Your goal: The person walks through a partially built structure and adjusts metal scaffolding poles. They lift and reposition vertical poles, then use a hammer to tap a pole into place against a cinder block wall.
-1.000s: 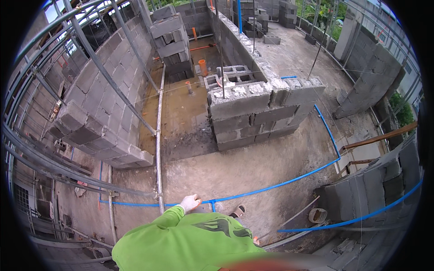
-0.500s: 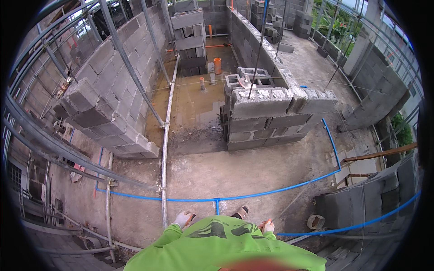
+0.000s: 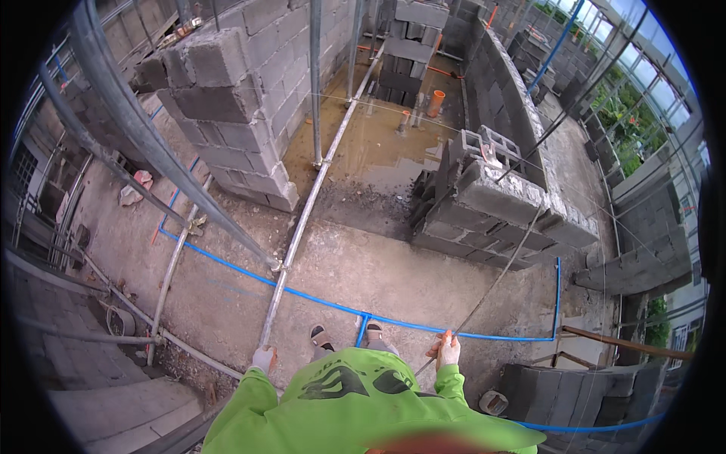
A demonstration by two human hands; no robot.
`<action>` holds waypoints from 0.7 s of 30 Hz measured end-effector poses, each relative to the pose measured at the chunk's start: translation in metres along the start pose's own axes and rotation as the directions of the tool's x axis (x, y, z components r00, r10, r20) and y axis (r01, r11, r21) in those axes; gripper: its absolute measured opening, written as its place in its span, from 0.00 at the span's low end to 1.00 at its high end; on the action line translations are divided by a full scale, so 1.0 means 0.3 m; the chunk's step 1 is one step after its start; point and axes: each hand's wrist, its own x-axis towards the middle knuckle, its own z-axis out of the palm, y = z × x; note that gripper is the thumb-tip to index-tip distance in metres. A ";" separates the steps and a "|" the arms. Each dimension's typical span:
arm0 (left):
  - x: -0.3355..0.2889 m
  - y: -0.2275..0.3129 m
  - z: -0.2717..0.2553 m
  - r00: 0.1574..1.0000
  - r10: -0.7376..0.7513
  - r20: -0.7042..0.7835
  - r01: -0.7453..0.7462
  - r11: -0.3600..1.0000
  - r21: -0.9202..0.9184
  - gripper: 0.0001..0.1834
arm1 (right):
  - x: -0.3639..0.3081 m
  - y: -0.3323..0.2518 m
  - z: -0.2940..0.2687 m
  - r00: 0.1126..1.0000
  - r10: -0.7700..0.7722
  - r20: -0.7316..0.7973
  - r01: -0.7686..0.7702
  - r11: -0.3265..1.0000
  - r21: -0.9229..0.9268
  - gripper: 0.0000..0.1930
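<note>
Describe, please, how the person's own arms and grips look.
Both arms wear bright green long sleeves, reaching about to the wrists, matching the green top with its dark print. The left grip and right grip appear small; whether they wear gloves, I cannot tell.

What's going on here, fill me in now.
A person in a green top stands among grey block walls. Their right hand grips a thin rod; the left hand is at the lower end of a metal pole, its contact unclear. A blue pipe runs along the floor by their feet.
</note>
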 end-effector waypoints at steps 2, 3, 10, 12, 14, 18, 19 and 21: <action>-0.032 -0.016 0.039 0.997 0.033 0.063 -0.018 0.976 -0.218 0.11 | 0.045 -0.059 0.036 0.975 -0.028 0.220 0.052 0.993 -0.104 0.30; -0.069 -0.031 0.074 0.959 0.244 -0.142 -0.220 0.962 0.163 0.16 | 0.069 -0.074 0.055 0.949 0.008 0.317 0.050 0.983 -0.175 0.30; -0.388 -0.209 0.331 0.908 0.181 -0.377 -0.150 0.982 0.111 0.23 | 0.197 -0.055 0.257 0.781 0.250 0.572 0.124 0.835 -0.535 0.34; -0.451 -0.338 0.363 0.923 0.024 -0.384 0.003 0.997 0.072 0.23 | 0.190 -0.039 0.318 0.751 0.276 0.600 0.230 0.742 -0.629 0.34; -0.493 -0.482 0.356 0.955 -0.120 -0.271 0.119 0.993 -0.019 0.22 | 0.167 -0.021 0.385 0.735 0.294 0.611 0.299 0.669 -0.681 0.35; -0.541 -0.686 0.328 0.851 -0.517 -0.092 0.428 0.784 -0.449 0.19 | 0.089 0.046 0.545 0.686 0.283 0.670 0.450 0.558 -0.697 0.35; -0.544 -0.713 0.302 0.836 -0.548 -0.031 0.474 0.749 -0.464 0.20 | 0.076 0.054 0.585 0.688 0.325 0.648 0.454 0.504 -0.735 0.34; -0.524 -0.733 0.225 0.899 -0.432 -0.077 0.353 0.816 -0.457 0.20 | 0.031 0.098 0.653 0.693 0.341 0.635 0.458 0.473 -0.753 0.33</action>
